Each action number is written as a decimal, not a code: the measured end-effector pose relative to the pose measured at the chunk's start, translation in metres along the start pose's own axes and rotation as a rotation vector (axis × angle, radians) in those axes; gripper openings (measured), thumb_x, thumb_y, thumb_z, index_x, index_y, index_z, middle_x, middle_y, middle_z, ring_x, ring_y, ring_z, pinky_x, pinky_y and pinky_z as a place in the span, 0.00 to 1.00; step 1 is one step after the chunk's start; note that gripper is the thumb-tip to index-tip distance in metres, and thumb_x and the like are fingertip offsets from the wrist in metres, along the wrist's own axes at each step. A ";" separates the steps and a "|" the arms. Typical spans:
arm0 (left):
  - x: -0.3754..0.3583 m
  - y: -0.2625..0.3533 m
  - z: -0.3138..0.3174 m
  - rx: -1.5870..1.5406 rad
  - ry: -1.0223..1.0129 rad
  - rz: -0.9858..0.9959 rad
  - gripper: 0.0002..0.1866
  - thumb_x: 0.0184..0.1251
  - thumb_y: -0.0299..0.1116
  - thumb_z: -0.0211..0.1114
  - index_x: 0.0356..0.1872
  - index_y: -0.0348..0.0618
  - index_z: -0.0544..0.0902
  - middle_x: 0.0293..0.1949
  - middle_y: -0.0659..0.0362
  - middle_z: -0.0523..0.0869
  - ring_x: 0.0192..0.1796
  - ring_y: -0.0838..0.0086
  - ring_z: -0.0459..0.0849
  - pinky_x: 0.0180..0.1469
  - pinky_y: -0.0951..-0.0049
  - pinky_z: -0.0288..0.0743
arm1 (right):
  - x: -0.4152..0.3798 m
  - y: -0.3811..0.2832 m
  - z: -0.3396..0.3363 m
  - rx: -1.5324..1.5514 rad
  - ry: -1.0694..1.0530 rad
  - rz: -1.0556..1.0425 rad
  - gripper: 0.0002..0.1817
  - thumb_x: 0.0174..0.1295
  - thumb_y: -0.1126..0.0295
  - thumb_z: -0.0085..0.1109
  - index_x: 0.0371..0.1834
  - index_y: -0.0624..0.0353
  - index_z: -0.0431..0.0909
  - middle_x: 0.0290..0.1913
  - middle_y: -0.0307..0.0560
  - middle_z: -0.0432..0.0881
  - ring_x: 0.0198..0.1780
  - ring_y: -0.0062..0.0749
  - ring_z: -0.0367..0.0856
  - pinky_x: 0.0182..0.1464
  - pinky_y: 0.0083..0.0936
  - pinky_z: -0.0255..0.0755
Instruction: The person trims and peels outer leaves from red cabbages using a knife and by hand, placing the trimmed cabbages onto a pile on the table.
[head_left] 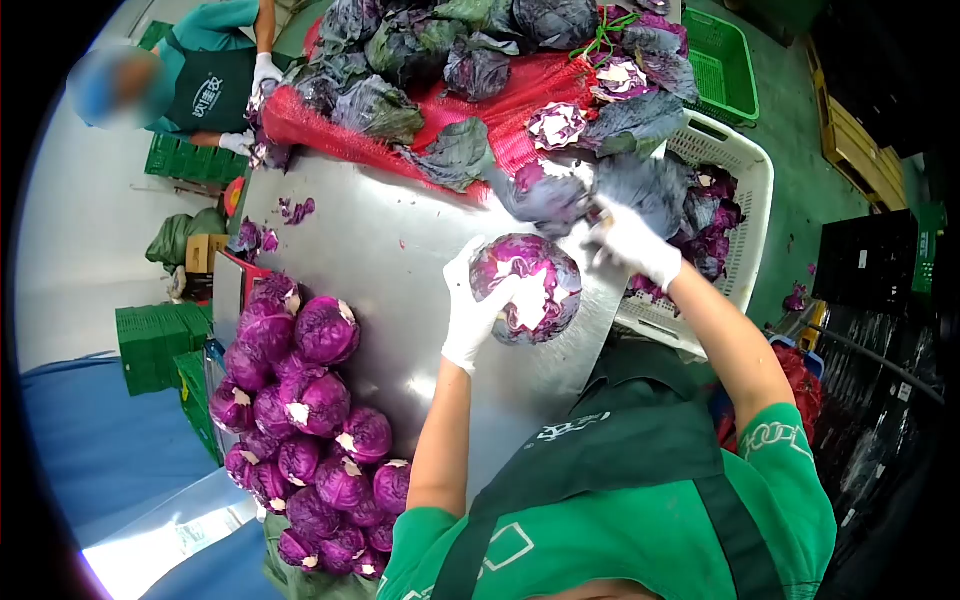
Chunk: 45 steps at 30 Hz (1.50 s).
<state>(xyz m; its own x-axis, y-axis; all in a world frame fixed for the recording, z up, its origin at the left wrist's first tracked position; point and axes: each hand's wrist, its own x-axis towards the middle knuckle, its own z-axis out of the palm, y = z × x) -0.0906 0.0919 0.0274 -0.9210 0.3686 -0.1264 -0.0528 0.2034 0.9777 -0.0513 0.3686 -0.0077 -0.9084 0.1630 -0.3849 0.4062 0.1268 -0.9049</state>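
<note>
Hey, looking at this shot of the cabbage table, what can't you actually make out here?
- Right hand: motion-blurred in the head view; whether it grips a leaf or a tool cannot be told.
- Held cabbage: its near side is covered by the left hand.
- White crate: its bottom is hidden by leaf scraps and the arm.
- Cabbage pile: its lower end fades into the lens edge.
- Co-worker: face blurred, body cut by the frame.

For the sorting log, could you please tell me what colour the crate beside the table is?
White plastic crate, best in the head view.
</note>
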 end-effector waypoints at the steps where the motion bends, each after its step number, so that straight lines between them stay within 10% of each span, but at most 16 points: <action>1: -0.002 0.003 -0.003 0.013 -0.002 0.006 0.43 0.56 0.31 0.78 0.72 0.40 0.65 0.61 0.52 0.63 0.65 0.63 0.72 0.69 0.62 0.72 | 0.008 -0.004 -0.015 0.194 0.037 0.211 0.29 0.67 0.74 0.54 0.73 0.48 0.68 0.36 0.42 0.85 0.23 0.24 0.79 0.23 0.22 0.72; 9: -0.046 0.007 0.008 0.079 0.239 -0.034 0.37 0.58 0.30 0.77 0.61 0.37 0.62 0.56 0.50 0.69 0.60 0.67 0.74 0.66 0.64 0.71 | -0.032 0.001 -0.092 0.300 0.576 0.019 0.11 0.72 0.70 0.51 0.55 0.55 0.75 0.27 0.36 0.77 0.19 0.17 0.73 0.18 0.18 0.62; 12: -0.049 0.010 0.014 0.011 0.327 -0.064 0.35 0.57 0.30 0.78 0.57 0.38 0.61 0.56 0.48 0.71 0.60 0.68 0.74 0.65 0.64 0.71 | -0.083 -0.026 -0.032 -0.199 0.468 -0.350 0.11 0.74 0.65 0.49 0.44 0.59 0.78 0.32 0.52 0.79 0.32 0.44 0.80 0.39 0.35 0.76; 17: -0.046 0.006 0.013 0.094 0.270 0.004 0.40 0.57 0.31 0.77 0.67 0.37 0.63 0.59 0.49 0.70 0.61 0.65 0.74 0.67 0.64 0.70 | -0.100 -0.008 0.042 -0.350 0.221 -0.555 0.21 0.73 0.62 0.54 0.66 0.56 0.73 0.47 0.60 0.85 0.47 0.55 0.86 0.49 0.42 0.79; 27: -0.049 0.014 0.024 0.160 0.186 0.040 0.38 0.56 0.30 0.77 0.69 0.37 0.72 0.70 0.45 0.70 0.71 0.59 0.72 0.72 0.62 0.65 | -0.078 -0.017 0.052 -0.607 0.089 -0.474 0.26 0.76 0.56 0.42 0.72 0.55 0.68 0.34 0.56 0.86 0.39 0.53 0.84 0.45 0.45 0.77; 31: -0.068 0.013 0.020 0.345 0.157 0.152 0.39 0.56 0.28 0.75 0.70 0.38 0.70 0.71 0.43 0.69 0.73 0.53 0.68 0.75 0.58 0.60 | -0.031 0.021 0.012 -0.517 0.122 0.029 0.21 0.78 0.54 0.39 0.55 0.56 0.77 0.48 0.59 0.84 0.46 0.58 0.83 0.53 0.45 0.75; 34: -0.080 0.006 0.018 0.128 0.265 -0.004 0.37 0.63 0.25 0.67 0.74 0.41 0.63 0.68 0.50 0.70 0.68 0.63 0.71 0.72 0.63 0.64 | -0.020 0.015 0.014 -0.326 0.129 -0.097 0.24 0.79 0.54 0.42 0.59 0.64 0.76 0.54 0.63 0.82 0.58 0.56 0.80 0.61 0.38 0.72; 37: -0.077 -0.005 0.013 0.094 0.295 0.014 0.35 0.67 0.25 0.66 0.74 0.42 0.63 0.67 0.52 0.70 0.67 0.67 0.71 0.72 0.66 0.64 | -0.048 0.003 0.046 -0.550 0.228 -0.485 0.27 0.78 0.56 0.40 0.67 0.66 0.71 0.54 0.65 0.82 0.52 0.59 0.82 0.56 0.43 0.75; 41: -0.072 -0.003 0.018 0.178 0.275 0.044 0.39 0.61 0.31 0.73 0.73 0.38 0.65 0.70 0.47 0.66 0.72 0.56 0.67 0.75 0.60 0.59 | -0.099 -0.031 0.064 -0.649 0.030 -0.485 0.31 0.76 0.58 0.44 0.76 0.65 0.60 0.24 0.56 0.83 0.24 0.49 0.84 0.29 0.41 0.77; 45: -0.067 0.000 0.019 0.282 0.239 0.110 0.39 0.61 0.31 0.73 0.73 0.39 0.65 0.70 0.46 0.66 0.73 0.56 0.67 0.75 0.60 0.59 | -0.096 -0.039 0.062 -0.694 -0.010 -0.446 0.29 0.76 0.58 0.44 0.76 0.61 0.61 0.27 0.56 0.84 0.26 0.50 0.84 0.31 0.42 0.77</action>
<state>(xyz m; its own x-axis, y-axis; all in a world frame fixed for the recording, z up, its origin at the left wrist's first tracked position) -0.0217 0.0842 0.0331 -0.9809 0.1873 0.0514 0.1287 0.4283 0.8944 0.0142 0.2875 0.0533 -0.9983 -0.0542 -0.0204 -0.0275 0.7537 -0.6567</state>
